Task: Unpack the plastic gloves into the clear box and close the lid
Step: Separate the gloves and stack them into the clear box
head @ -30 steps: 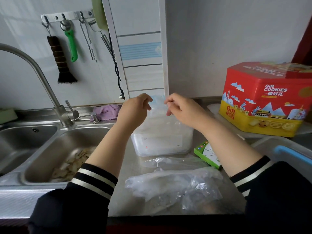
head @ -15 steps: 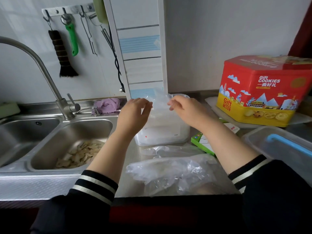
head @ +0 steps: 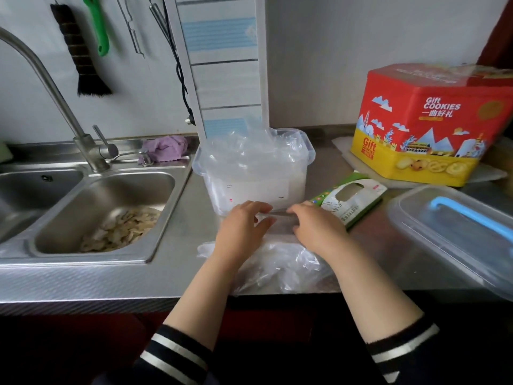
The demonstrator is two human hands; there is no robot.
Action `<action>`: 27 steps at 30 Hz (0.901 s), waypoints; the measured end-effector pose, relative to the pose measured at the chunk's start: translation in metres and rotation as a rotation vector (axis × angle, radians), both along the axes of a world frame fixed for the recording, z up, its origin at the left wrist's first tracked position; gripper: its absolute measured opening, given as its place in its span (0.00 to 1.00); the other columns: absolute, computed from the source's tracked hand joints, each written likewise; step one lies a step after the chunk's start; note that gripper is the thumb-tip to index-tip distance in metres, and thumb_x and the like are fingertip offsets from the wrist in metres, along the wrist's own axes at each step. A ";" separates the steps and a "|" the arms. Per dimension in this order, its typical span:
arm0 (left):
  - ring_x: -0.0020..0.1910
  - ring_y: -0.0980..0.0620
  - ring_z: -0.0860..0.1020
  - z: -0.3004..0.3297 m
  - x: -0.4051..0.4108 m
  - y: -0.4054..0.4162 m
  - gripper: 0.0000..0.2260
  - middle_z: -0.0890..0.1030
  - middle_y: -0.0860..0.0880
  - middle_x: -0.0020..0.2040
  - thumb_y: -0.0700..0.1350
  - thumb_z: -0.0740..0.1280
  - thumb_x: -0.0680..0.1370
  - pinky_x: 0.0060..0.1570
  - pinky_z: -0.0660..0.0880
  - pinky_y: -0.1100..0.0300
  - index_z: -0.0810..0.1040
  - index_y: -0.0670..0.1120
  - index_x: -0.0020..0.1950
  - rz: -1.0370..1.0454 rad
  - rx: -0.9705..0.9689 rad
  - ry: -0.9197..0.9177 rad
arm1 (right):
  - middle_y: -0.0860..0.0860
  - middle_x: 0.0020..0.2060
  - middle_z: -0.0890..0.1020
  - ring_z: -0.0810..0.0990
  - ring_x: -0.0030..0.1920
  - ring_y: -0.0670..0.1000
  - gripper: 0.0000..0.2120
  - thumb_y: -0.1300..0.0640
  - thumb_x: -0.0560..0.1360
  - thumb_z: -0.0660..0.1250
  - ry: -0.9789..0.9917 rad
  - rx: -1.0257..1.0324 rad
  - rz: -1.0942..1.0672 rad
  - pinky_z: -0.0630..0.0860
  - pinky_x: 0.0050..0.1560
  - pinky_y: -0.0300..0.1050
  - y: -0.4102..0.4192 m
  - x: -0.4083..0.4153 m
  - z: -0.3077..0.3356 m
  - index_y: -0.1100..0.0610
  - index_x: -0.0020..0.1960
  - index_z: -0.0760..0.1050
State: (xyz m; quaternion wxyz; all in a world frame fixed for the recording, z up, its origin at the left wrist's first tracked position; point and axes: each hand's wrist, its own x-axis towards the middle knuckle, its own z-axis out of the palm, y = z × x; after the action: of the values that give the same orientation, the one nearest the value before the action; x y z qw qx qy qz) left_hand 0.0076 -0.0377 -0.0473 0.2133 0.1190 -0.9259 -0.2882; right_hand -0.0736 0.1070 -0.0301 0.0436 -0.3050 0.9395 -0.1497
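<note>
The clear box stands open on the steel counter, and loose plastic gloves bulge out of its top. Just in front of it, my left hand and my right hand each pinch one end of a thin folded bundle of plastic gloves low over the counter. A crumpled heap of clear plastic gloves lies under my wrists at the counter's front edge. The box's clear lid with a blue handle lies at the right.
A green and white glove packet lies right of the box. A red cookie tin stands at the back right. A double sink holding scraps, a tap and a purple cloth are on the left.
Both hands have come down from the top of the box to the counter in front of it and now hold a folded bundle. The gloves they held earlier sit in the box.
</note>
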 end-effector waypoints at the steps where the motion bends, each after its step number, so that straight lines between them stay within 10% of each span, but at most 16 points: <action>1: 0.47 0.53 0.75 -0.003 0.000 0.000 0.13 0.81 0.53 0.54 0.50 0.71 0.75 0.46 0.68 0.65 0.80 0.51 0.58 0.007 -0.019 0.001 | 0.50 0.60 0.74 0.77 0.56 0.56 0.12 0.56 0.79 0.61 0.012 -0.022 -0.032 0.73 0.51 0.48 -0.001 -0.001 -0.002 0.49 0.61 0.74; 5: 0.54 0.48 0.73 -0.004 0.000 -0.003 0.19 0.79 0.53 0.57 0.51 0.73 0.73 0.52 0.68 0.60 0.78 0.52 0.62 0.018 -0.095 0.023 | 0.47 0.49 0.76 0.77 0.46 0.53 0.07 0.54 0.79 0.62 0.040 -0.259 -0.081 0.72 0.42 0.46 -0.001 -0.004 0.002 0.50 0.45 0.78; 14: 0.33 0.59 0.70 0.047 -0.001 -0.015 0.05 0.76 0.58 0.35 0.48 0.71 0.75 0.35 0.66 0.69 0.78 0.51 0.40 -0.003 0.219 0.191 | 0.45 0.45 0.77 0.73 0.39 0.44 0.04 0.55 0.76 0.68 0.033 -0.752 0.049 0.68 0.41 0.32 0.006 -0.014 0.041 0.53 0.45 0.81; 19: 0.39 0.59 0.75 0.079 0.006 -0.020 0.07 0.83 0.56 0.36 0.46 0.69 0.77 0.38 0.66 0.73 0.78 0.45 0.42 -0.121 0.307 0.232 | 0.44 0.51 0.75 0.74 0.47 0.40 0.09 0.49 0.78 0.63 0.052 -0.888 0.025 0.69 0.45 0.24 0.012 -0.014 0.058 0.50 0.55 0.77; 25: 0.51 0.48 0.81 0.102 0.012 -0.031 0.07 0.86 0.52 0.43 0.46 0.66 0.80 0.59 0.74 0.51 0.73 0.44 0.46 -0.280 0.347 0.209 | 0.55 0.44 0.80 0.79 0.48 0.55 0.29 0.40 0.80 0.47 -0.130 -0.891 -0.121 0.77 0.54 0.57 0.015 -0.016 0.073 0.63 0.52 0.73; 27: 0.52 0.46 0.82 0.106 0.012 -0.034 0.05 0.86 0.50 0.43 0.45 0.67 0.79 0.62 0.72 0.44 0.72 0.46 0.46 -0.307 0.388 0.181 | 0.48 0.38 0.78 0.78 0.43 0.48 0.28 0.39 0.80 0.46 -0.181 -0.838 -0.129 0.78 0.48 0.50 0.015 -0.014 0.084 0.60 0.55 0.74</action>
State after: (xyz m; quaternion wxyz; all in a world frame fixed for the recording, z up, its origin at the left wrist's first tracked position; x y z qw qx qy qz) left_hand 0.0195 -0.0722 0.0588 0.2224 -0.0106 -0.8377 -0.4987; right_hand -0.0879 0.1220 0.0541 -0.0113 -0.2226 0.8071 -0.5467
